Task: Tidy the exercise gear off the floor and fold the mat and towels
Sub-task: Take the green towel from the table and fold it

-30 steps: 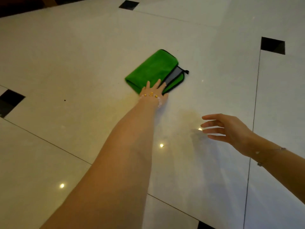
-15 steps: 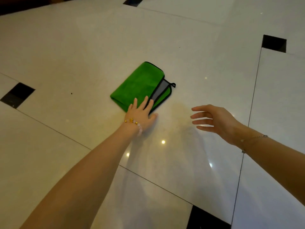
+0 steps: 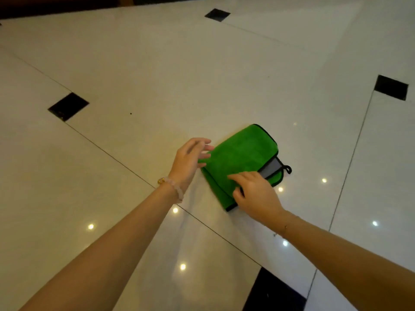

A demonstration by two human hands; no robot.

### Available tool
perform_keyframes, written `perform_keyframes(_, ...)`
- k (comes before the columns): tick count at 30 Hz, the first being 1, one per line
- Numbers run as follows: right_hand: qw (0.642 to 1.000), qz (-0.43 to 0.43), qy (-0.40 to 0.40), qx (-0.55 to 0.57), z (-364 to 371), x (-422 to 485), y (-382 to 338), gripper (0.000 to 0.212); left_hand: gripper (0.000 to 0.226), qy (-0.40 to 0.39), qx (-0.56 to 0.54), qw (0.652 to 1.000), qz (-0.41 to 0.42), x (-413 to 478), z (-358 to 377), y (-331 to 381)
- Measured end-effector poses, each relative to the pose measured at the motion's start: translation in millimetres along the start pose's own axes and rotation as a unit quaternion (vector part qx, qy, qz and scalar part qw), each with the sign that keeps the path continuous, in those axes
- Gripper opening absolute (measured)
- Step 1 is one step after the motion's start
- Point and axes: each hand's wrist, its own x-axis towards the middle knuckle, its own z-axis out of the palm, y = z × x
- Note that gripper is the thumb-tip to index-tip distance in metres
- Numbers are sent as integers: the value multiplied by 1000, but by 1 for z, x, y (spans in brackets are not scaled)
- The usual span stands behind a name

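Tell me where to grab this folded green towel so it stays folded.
Pinch the green towel at its right edge, coming in beside the right hand: the gray layer and black-trimmed edges lie loose there, while the left side looks closed.

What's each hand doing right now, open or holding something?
Left hand: open, holding nothing.
Right hand: fingers on green towel; grip cannot be told.
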Motion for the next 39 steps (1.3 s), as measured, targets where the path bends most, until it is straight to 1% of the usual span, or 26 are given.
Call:
perform_keyframes(1,997,-39,-42,-42,14,1,-3,46,21,5,-43,999,-31,0,-6,6)
perform_keyframes(3,986,-64,-116,-101,29,13,-6,61,26,9,-99,993,-61,-2,-18,14)
perform_keyframes(4,982,-62,-126,-124,30,26,-1,63,28,9,-120,991,-66,-2,-23,15)
perform_keyframes(5,980,-51,-128,-143,26,40,8,60,29,9,-138,988,-70,-3,-28,15)
perform_keyframes(6,981,-31,-113,-156,22,59,19,55,30,9,-156,985,-74,-3,-35,13)
perform_keyframes(8,983,64,-85,-148,5,95,42,51,30,0,-192,977,-88,-5,-44,11)
perform_keyframes(10,981,157,-73,-83,-7,121,57,51,31,-10,-213,972,-103,-7,-49,7)
perform_keyframes(11,981,177,-68,-47,-8,127,61,51,32,-19,-208,972,-108,-8,-50,6)
perform_keyframes(12,981,178,-66,-30,-7,131,61,52,32,-28,-196,974,-112,-8,-49,6)
perform_keyframes(15,986,122,-93,-59,0,134,48,58,31,-37,-172,978,-113,-5,-42,6)
perform_keyframes(17,985,50,-129,-102,3,141,35,62,31,-38,-177,977,-112,1,-34,8)
perform_keyframes(19,974,-42,-166,-147,8,150,22,61,31,-46,-180,976,-112,5,-28,7)
perform_keyframes(20,966,-77,-178,-172,9,153,19,60,31,-51,-174,977,-108,6,-25,7)
perform_keyframes(21,959,-92,-182,-197,9,156,19,58,32,-55,-165,979,-105,6,-23,6)
perform_keyframes(22,955,-82,-178,-223,7,159,22,57,32,-56,-155,981,-104,6,-23,5)
perform_keyframes(24,955,1,-153,-255,0,164,34,58,31,-60,-149,981,-108,5,-26,2)
perform_keyframes(26,955,70,-140,-252,-9,168,49,60,31,-59,-154,979,-117,4,-33,-2)
perform_keyframes(28,960,83,-143,-227,-16,169,57,61,31,-53,-155,979,-122,2,-39,-6)
perform_keyframes(32,981,86,-130,-114,-9,155,51,58,31,-53,-160,978,-122,-2,-40,-8)
perform_keyframes(34,987,67,-111,-98,3,134,41,57,30,-54,-165,978,-118,-4,-35,-6)
perform_keyframes(36,988,33,-100,-109,17,103,29,58,29,-56,-171,977,-117,-7,-28,-5)
perform_keyframes(39,987,-51,-102,-111,34,43,8,64,29,-67,-176,975,-115,-12,-15,-7)
